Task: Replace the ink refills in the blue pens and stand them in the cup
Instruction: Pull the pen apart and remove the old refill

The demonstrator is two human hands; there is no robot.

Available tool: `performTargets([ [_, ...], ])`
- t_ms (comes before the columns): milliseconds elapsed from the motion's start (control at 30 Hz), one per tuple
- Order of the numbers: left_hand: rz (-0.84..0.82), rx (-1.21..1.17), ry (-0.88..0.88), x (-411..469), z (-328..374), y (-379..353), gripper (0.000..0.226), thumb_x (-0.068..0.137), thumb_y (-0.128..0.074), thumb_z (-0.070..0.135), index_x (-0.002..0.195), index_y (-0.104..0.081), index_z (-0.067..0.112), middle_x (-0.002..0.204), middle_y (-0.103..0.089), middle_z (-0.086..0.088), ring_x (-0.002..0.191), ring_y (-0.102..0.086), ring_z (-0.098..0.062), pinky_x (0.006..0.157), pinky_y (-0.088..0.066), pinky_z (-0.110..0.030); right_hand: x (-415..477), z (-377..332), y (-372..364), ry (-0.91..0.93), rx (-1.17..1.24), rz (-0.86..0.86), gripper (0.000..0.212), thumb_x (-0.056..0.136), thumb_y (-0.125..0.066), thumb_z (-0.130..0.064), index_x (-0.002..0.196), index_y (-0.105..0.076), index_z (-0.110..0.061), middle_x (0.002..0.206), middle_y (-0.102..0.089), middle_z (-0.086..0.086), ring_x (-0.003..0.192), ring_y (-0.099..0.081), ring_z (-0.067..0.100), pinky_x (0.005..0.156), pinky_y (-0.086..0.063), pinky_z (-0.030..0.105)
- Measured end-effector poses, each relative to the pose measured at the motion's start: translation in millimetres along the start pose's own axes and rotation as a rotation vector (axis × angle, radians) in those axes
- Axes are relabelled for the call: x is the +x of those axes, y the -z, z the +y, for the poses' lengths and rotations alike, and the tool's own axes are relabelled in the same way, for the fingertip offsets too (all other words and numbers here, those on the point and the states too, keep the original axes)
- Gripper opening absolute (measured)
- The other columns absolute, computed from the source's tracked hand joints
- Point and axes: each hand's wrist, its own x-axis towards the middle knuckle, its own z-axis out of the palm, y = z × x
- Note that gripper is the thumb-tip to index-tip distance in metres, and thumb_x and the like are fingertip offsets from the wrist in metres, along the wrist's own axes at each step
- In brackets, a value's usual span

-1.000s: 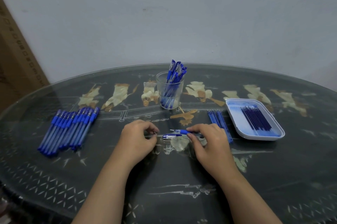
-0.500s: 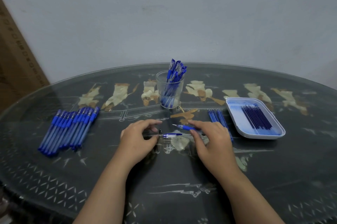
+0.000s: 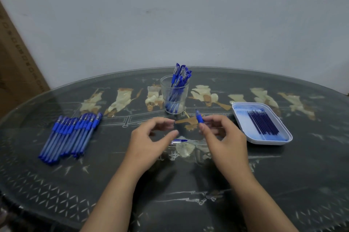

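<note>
Blue pen (image 3: 199,117) sits pinched in the fingertips of the right hand (image 3: 224,137), its blue end poking up and away. Left hand (image 3: 151,139) hovers just beside that grip, thumb and forefinger curved with a gap between them; whether they hold anything cannot be told. Cup (image 3: 163,90) with pens stands just beyond the grip. A tray (image 3: 264,142) of refills (image 3: 263,125) lies to its right, and loose pens (image 3: 69,135) lie well to its left.
</note>
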Motion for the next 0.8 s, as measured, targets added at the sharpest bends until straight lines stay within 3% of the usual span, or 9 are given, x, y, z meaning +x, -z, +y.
performTargets([
  [100, -0.159, -0.244, 0.081, -7.0, 12.8, -17.4, 0.030, 0.065, -0.086, 0.017, 0.090, -0.069, 0.014, 0.088, -0.073, -0.004, 0.086, -0.069, -0.015, 0.080, -0.056, -0.029, 0.4, -11.0, 1.6, -0.200, 0.206, -0.026, 0.009, 0.082, -0.076, -0.017, 0.088, -0.071, -0.021, 0.081, -0.073, -0.005, 0.079, -0.068, 0.007, 0.072, -0.052, 0.018],
  [233, -0.114, -0.220, 0.050, -11.4, 9.8, -41.6, 0.026, 0.071, -0.083, 0.000, 0.081, -0.065, 0.015, 0.080, -0.071, -0.003, 0.078, -0.069, -0.018, 0.076, -0.057, -0.031, -2.0, -14.1, 4.1, -0.326, 0.353, -0.091, 0.013, 0.081, -0.075, -0.013, 0.093, -0.072, -0.014, 0.087, -0.074, -0.001, 0.082, -0.068, 0.005, 0.067, -0.049, 0.014],
  [333, -0.110, -0.158, 0.008, -15.5, 7.5, -46.3, 0.027, 0.074, -0.079, -0.001, 0.077, -0.064, 0.021, 0.078, -0.070, 0.001, 0.070, -0.067, -0.011, 0.067, -0.055, -0.023, -0.5, -16.8, 6.3, -0.333, 0.378, -0.080, 0.015, 0.083, -0.072, -0.017, 0.098, -0.072, -0.017, 0.086, -0.074, -0.003, 0.078, -0.065, 0.002, 0.067, -0.049, 0.013],
  [500, -0.067, -0.068, -0.087, -15.3, 13.9, -43.6, 0.021, 0.074, -0.077, -0.003, 0.078, -0.065, 0.014, 0.081, -0.068, -0.001, 0.061, -0.061, -0.003, 0.060, -0.048, -0.014, 3.0, -22.9, 16.5, -0.264, 0.419, -0.012, 0.012, 0.084, -0.070, -0.009, 0.095, -0.075, -0.013, 0.093, -0.076, -0.006, 0.086, -0.068, 0.004, 0.074, -0.051, 0.019],
  [633, -0.091, 0.046, -0.217, -14.8, 10.6, -38.3, 0.023, 0.075, -0.076, -0.003, 0.081, -0.065, 0.017, 0.082, -0.065, 0.007, 0.071, -0.065, -0.009, 0.064, -0.054, -0.022, 6.9, -25.9, 27.2, -0.293, 0.575, 0.061, 0.018, 0.080, -0.065, -0.024, 0.093, -0.072, -0.014, 0.100, -0.074, -0.002, 0.087, -0.066, 0.012, 0.076, -0.054, 0.032],
  [800, -0.082, 0.115, -0.269, -15.3, 7.2, -33.3, 0.028, 0.075, -0.075, 0.000, 0.089, -0.066, 0.023, 0.085, -0.064, 0.012, 0.080, -0.065, -0.010, 0.069, -0.056, -0.026, 12.2, -30.3, 40.7, -0.266, 0.644, 0.100, 0.018, 0.087, -0.059, -0.025, 0.101, -0.065, -0.015, 0.097, -0.073, 0.015, 0.097, -0.071, 0.027, 0.082, -0.059, 0.040],
])
